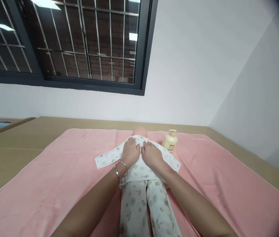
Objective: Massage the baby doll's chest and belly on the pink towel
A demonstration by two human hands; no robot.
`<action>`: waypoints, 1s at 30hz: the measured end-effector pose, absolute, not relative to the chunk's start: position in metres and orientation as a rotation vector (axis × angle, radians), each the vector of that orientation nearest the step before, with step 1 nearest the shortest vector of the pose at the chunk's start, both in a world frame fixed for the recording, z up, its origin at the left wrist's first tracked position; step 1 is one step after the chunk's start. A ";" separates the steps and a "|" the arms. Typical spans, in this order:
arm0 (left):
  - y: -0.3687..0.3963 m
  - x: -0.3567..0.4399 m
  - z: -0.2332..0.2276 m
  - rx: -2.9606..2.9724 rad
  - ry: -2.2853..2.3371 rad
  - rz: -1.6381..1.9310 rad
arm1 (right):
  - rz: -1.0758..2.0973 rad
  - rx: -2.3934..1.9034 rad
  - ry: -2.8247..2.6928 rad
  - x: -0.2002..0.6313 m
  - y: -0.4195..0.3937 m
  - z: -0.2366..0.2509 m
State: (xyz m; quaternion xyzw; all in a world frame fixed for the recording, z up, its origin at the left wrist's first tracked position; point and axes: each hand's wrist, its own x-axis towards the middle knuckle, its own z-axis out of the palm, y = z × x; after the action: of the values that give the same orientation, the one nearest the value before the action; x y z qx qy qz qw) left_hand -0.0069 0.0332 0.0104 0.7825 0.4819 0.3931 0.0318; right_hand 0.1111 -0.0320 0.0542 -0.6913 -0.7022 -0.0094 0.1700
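My left hand (130, 152) lies flat, palm down, fingers spread and gripping nothing, on the chest of the doll (140, 177). My right hand (152, 156) rests just beside it, also flat and open, pressed on the doll's white printed top (139, 169) without clasping it. The thumbs nearly touch. A bangle (121, 169) sits on my left wrist. The doll lies on its back in the middle of the pink towel (55, 177), head (139, 131) toward the wall, legs in printed trousers (144, 207) running toward me between my forearms. One sleeve (107, 158) of the top spreads out to the left on the towel. A cream bottle (170, 141) stands upright near the doll's head, to the right, apart from my hands. The towel covers a tan surface (11, 148) under a barred window (80, 42).
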 end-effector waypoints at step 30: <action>0.025 -0.005 0.007 2.224 1.463 1.366 | -0.042 -1.847 -1.900 0.120 -0.021 0.035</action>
State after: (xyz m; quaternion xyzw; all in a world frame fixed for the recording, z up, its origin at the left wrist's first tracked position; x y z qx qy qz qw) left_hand -0.0050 0.0250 0.0070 0.7412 0.4876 0.4553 0.0749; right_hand 0.1196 -0.0213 0.0355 -0.6760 -0.6955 -0.0152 0.2431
